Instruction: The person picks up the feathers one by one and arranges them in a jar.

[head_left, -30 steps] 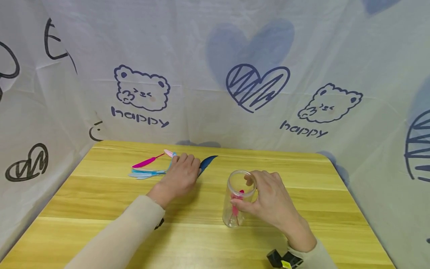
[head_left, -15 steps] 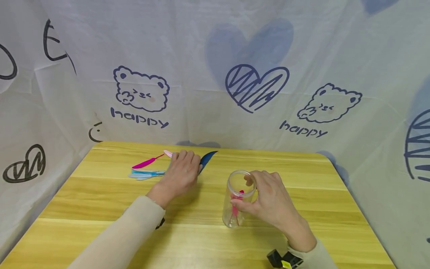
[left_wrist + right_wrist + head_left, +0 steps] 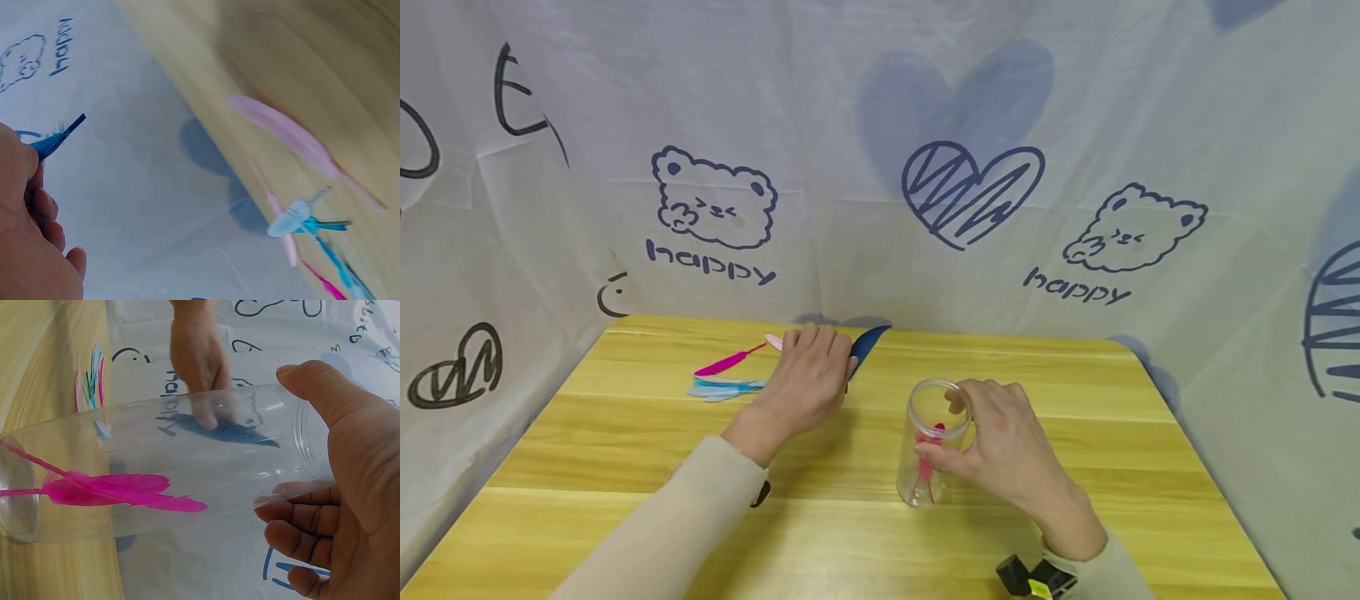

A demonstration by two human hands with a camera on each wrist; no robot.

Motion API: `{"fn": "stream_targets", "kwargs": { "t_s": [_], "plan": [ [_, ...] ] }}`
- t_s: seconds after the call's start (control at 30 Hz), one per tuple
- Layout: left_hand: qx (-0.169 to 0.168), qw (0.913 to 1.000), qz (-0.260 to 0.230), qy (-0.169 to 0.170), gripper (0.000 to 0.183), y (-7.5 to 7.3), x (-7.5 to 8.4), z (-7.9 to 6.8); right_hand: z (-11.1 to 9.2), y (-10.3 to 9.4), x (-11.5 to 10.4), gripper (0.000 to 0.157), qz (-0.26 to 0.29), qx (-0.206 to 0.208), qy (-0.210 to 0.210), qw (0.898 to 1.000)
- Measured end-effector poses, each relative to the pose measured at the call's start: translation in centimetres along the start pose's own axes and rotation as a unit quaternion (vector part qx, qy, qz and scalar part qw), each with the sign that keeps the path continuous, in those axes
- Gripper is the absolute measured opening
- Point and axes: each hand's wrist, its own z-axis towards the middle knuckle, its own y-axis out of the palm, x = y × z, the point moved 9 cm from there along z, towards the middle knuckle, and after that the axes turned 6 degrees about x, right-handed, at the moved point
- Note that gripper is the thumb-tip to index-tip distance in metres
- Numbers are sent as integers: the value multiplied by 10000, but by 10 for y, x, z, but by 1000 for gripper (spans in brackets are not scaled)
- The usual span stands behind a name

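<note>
In the upper left-centre of the head view, the L hand (image 3: 805,371) has its fingertips drawn together and pinches one dark blue feather (image 3: 869,346), whose curved tip points to the upper right; if this feather touches the table (image 3: 820,533), I cannot tell. In the left wrist view, at the left edge, its narrow end w/ some fluff sticks out from the grip, and the other fingers are bent. Right of centre in the head view, the R hand (image 3: 1011,442) is opened wide around the clear jar (image 3: 907,458), thumb on one side & fingers on the other, close to the rim, so it has firm hold of it. The jar stands upright on the table, w/o lid. Inside are two deep pink feathers (image 3: 112,487), crossed, quills down at the bottom; the right wrist view shows this best. At left of the head view, near the L hand, lie a magenta feather (image 3: 722,364) and a bunch of light blue feathers (image 3: 722,388); a pale pink feather (image 3: 287,134) lies at centre-right of the left wrist view. Behind the table hangs white cloth (image 3: 827,108) w/ bears, hearts & "happy" in dark blue.
</note>
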Motion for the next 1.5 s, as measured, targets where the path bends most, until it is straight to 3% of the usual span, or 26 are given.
{"fn": "stream_targets", "kwargs": {
  "t_s": [0.43, 0.7, 0.93, 1.27, 1.5],
  "plan": [
    [775, 9953, -492, 308, 23, -54, 29, 17, 1, 0, -1, 79, -19, 67, -86, 9999],
    [1104, 9895, -743, 570, 22, -89, 53, 25, 1, -2, -1, 77, -40, 171, -156, 9997],
    [1442, 9822, -818, 885, 25, -111, 73, 29, 0, -4, -3, 75, -182, 261, -230, 9992],
    [1689, 9755, -869, 1112, 23, -120, 95, 35, 0, -3, -1, 75, -188, 228, -159, 9994],
    [1295, 9815, -841, 1134, 19, -107, 102, 33, 0, -2, -1, 69, -186, 181, -178, 9995]
  ]
}}
